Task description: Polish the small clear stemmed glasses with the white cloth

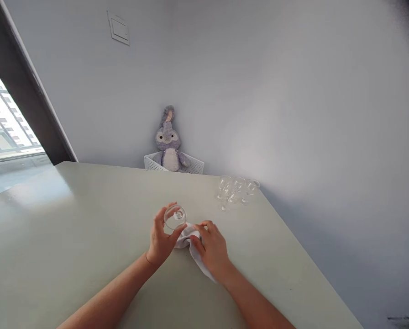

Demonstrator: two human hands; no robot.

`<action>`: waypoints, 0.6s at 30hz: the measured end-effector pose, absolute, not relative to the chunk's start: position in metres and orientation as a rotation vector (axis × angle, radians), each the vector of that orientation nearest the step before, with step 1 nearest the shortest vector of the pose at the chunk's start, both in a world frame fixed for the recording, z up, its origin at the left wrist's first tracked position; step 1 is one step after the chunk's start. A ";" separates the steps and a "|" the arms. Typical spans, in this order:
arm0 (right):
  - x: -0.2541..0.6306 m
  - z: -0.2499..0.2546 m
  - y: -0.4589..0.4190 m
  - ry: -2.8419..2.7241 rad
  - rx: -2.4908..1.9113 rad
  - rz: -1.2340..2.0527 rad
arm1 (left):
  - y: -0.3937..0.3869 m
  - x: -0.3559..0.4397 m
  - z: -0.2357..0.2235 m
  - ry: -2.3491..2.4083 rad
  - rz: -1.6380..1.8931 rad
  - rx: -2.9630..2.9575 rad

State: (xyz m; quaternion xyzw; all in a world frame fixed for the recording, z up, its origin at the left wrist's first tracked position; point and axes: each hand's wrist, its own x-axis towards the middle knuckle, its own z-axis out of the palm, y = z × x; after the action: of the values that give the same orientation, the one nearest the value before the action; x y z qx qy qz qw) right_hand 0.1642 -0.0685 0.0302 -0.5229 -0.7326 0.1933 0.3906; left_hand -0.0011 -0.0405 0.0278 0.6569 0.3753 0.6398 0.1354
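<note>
A clear stemmed glass is tipped so that its round rim faces me. The fingers and thumb of my left hand are wrapped round its bowl, above the table. Close beside it, my right hand pinches a white cloth between thumb and fingers. One part of the cloth bunches up just below the glass, and a tail of it hangs down past my right palm. Whether the cloth touches the glass I cannot tell.
Several clear stemmed glasses stand grouped near the right edge of the pale table. Behind the far edge, a grey plush rabbit sits in a white perforated basket by the wall corner. A window is at the left.
</note>
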 end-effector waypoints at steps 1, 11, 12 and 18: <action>0.166 0.031 -0.068 -1.875 -1.347 0.388 | -0.043 0.002 0.025 1.082 1.804 1.974; 0.177 0.037 -0.058 -1.531 -1.185 0.643 | -0.054 0.018 0.013 0.856 1.375 2.468; 0.189 0.042 -0.053 -1.447 -1.221 0.570 | -0.052 0.015 0.011 0.892 1.254 2.473; 0.281 0.051 -0.008 -1.098 -1.627 0.509 | -0.044 0.007 -0.001 0.701 0.756 2.542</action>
State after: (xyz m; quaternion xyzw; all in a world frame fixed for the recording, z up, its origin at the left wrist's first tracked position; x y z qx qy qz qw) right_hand 0.2814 -0.0082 0.0508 -0.6810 -0.4596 0.2130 0.5288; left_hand 0.0074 -0.0441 -0.0007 0.9084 0.2504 0.2701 0.1979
